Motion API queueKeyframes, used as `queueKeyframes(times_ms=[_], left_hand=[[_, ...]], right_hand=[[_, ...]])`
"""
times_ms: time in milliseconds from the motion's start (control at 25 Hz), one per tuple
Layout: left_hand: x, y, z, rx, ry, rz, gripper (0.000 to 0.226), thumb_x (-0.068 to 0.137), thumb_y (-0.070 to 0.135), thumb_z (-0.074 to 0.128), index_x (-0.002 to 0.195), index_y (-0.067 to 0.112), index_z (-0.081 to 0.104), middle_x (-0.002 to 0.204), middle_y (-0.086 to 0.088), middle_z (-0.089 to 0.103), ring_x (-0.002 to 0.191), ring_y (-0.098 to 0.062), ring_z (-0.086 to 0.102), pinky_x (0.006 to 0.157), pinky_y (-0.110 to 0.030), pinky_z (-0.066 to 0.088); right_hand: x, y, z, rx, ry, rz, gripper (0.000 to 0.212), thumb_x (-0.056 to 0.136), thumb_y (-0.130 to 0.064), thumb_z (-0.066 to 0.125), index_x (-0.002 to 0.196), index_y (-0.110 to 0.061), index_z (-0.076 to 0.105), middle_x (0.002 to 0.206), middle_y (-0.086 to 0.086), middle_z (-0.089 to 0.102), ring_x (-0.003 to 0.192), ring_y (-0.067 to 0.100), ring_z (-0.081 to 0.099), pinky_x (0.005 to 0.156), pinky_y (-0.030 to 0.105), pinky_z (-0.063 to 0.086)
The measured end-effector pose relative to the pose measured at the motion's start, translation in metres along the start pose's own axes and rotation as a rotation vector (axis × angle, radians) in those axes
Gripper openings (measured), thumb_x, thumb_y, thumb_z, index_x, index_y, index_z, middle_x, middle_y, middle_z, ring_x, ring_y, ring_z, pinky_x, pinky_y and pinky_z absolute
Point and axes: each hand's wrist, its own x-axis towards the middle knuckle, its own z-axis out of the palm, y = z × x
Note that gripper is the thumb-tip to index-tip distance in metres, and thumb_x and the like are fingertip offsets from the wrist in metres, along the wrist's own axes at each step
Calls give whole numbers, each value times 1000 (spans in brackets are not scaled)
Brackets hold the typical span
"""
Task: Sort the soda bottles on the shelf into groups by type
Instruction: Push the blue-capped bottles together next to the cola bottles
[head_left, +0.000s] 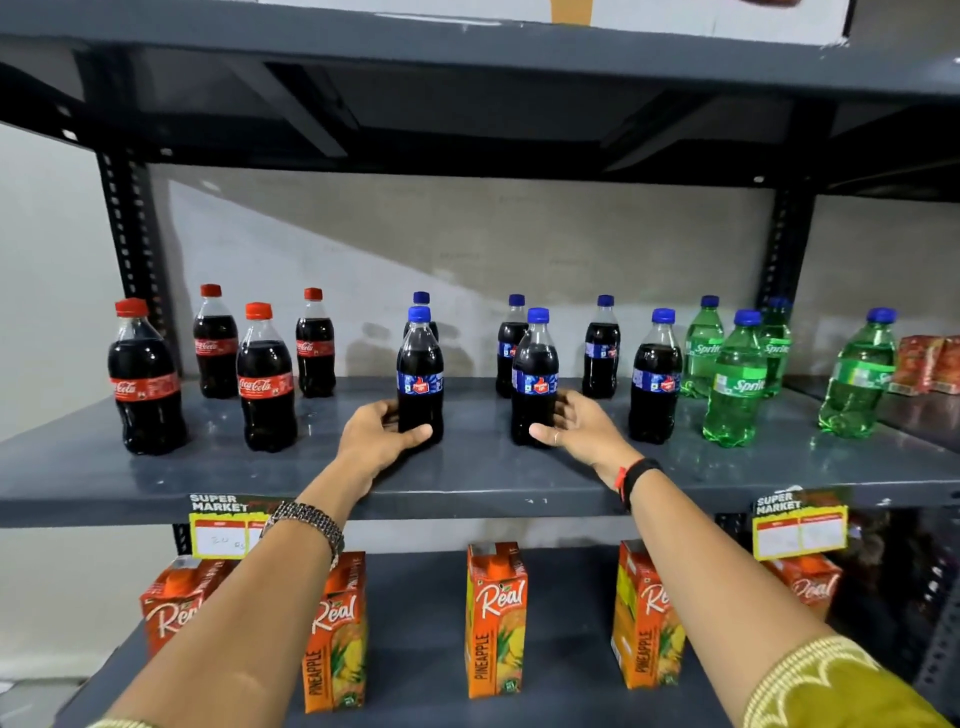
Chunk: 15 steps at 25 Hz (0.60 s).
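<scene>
Soda bottles stand upright on the grey metal shelf (467, 478), and both arms reach forward to two dark cola bottles with blue caps and blue labels in the front row. Left hand (376, 434) wraps the base of one blue-capped cola bottle (420, 374), thumb across its front, fingers behind. Right hand (576, 423) cups the base of the neighbouring blue-capped cola bottle (535, 376), thumb in front, fingers curled round its right side. Both bottles rest on the shelf. A metal-link watch (306, 522) circles the left wrist, a black and red band (631, 475) the right. Further left stand four red-capped, red-labelled cola bottles (265, 379); further right, green lemon-lime bottles (735, 382). Orange pineapple juice cartons (496, 621) line the shelf below.
</scene>
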Motion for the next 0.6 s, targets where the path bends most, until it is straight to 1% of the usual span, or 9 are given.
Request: queueKeyframes(times_ms=[120,240,320,440,600], left_hand=[[0,0,0,-7,5,-17,59,69,8,77,123,5,54,117,-8,65,104,-19,61,101,-35,43],[1,-1,0,8,-4,-13,55,71,8,75,122,7,55,117,-8,66,104,-19,61,102,-39,43],[1,-1,0,7,-11,-16,53,73,7,73,123,7,54,117,-7,65,106,-19,61,103,-39,42],[2,-2,0,28,-19,-16,52,75,7,71,125,8,53,119,-8,65,109,-20,60,104,-39,41],[4,-4,0,98,-13,-17,53,78,15,69,127,14,51,121,-5,64,112,-19,58,104,-40,41]], right_hand=[[-1,0,2,-43,-22,23,61,82,7,61,136,-1,35,142,16,44,129,24,45,98,21,35],[-1,2,2,-71,-10,19,62,84,2,61,139,-4,32,142,13,43,131,23,43,102,23,34],[-2,2,2,-61,-8,16,64,83,0,63,139,-5,32,139,11,45,130,22,44,103,25,35],[-3,2,2,-81,20,14,62,79,-2,68,134,-5,39,135,13,51,122,22,51,100,27,40],[-2,5,3,-114,41,6,60,77,-4,71,131,-6,44,132,12,55,115,19,55,98,27,42]])
